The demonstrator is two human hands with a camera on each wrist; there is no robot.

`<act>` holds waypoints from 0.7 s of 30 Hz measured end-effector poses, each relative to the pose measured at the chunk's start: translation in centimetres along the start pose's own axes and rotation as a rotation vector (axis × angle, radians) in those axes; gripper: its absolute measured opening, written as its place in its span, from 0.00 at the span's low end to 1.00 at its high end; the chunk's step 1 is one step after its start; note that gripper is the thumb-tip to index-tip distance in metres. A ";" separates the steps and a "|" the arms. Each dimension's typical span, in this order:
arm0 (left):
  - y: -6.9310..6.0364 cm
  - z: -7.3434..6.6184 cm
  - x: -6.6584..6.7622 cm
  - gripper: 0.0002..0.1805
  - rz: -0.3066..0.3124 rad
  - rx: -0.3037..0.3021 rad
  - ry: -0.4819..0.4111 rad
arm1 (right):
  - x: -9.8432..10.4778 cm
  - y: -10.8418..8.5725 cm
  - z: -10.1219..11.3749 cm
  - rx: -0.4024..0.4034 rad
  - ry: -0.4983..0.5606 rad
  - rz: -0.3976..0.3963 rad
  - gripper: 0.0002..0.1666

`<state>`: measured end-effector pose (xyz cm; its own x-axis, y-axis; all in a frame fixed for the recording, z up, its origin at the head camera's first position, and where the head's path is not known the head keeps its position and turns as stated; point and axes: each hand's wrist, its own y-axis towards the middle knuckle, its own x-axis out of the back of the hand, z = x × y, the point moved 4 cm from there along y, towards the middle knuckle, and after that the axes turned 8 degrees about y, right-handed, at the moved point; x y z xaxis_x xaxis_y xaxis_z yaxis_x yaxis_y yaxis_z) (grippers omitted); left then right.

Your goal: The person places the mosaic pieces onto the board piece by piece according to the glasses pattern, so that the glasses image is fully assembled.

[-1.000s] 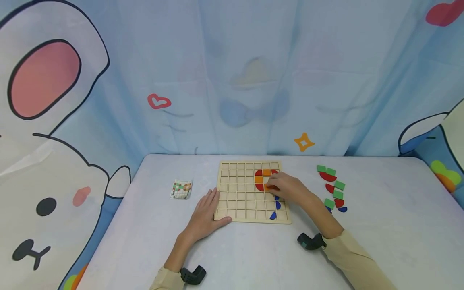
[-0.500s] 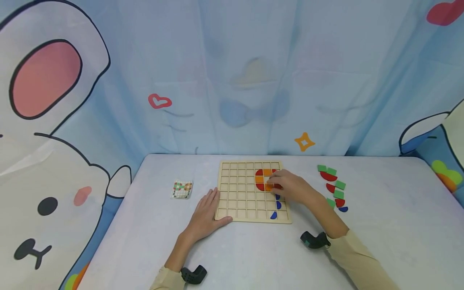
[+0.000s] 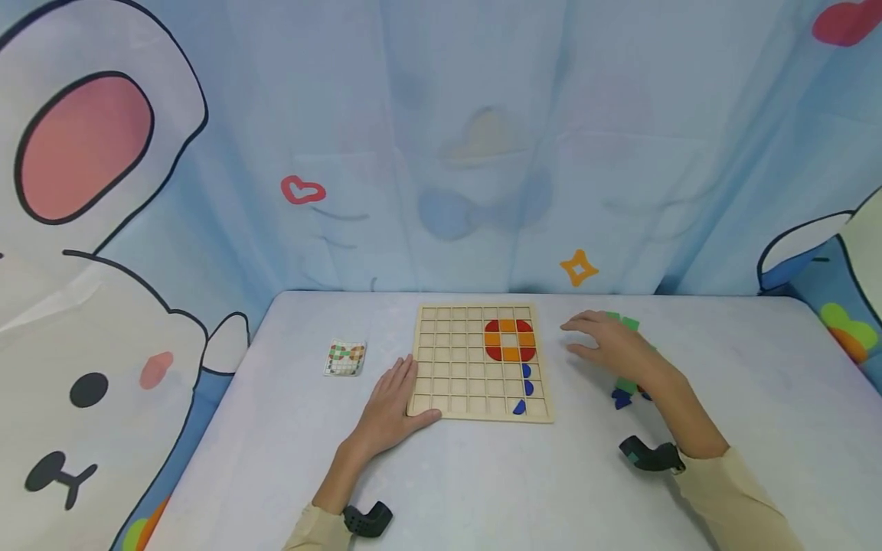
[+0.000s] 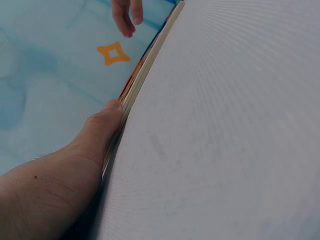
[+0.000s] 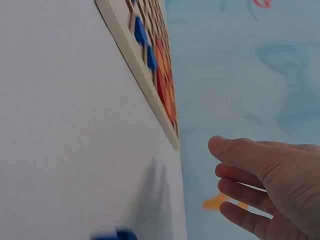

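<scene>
A wooden grid board (image 3: 451, 383) lies on the table. Red quarter-round pieces (image 3: 527, 354) and orange squares (image 3: 507, 325) form a ring in its upper right cells, around one bare cell. Below the ring, several blue pieces (image 3: 528, 388) sit in the right-hand cells. My left hand (image 3: 390, 409) rests at the board's lower left corner, fingers extended along the left edge, thumb on the front edge. Off the board to the right hovers my right hand (image 3: 616, 348), its fingers loosely bent with nothing between them. It partly covers the loose green pieces (image 3: 626, 386).
A small printed pattern card (image 3: 345, 359) lies left of the board. Loose blue pieces (image 3: 622, 399) are near the right wrist; other loose pieces are hidden under that hand. A patterned curtain (image 3: 475, 252) hangs behind the table (image 3: 482, 474).
My right hand has left the board's ring and moved right, over the loose pieces. The ring's right side, covered before, now shows. My left hand stays in place.
</scene>
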<state>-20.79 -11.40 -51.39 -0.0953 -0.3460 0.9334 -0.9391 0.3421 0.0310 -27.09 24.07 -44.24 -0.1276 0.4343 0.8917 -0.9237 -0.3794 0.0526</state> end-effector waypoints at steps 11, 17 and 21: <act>0.1 0.1 0.0 0.54 -0.001 0.000 0.000 | 3.1 -1.3 -6.7 -0.088 0.058 -0.042 0.36; 0.1 0.1 -0.1 0.54 0.001 0.004 0.002 | 3.2 -1.8 -9.2 -0.179 0.083 0.019 0.40; 0.0 0.1 -0.1 0.54 0.000 0.004 -0.003 | 3.0 -1.8 -10.0 -0.184 0.070 0.018 0.36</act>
<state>-20.85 -11.47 -51.57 -0.0961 -0.3483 0.9324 -0.9403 0.3390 0.0297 -29.37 34.24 -46.20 -0.1634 0.4868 0.8581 -0.9707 -0.2349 -0.0516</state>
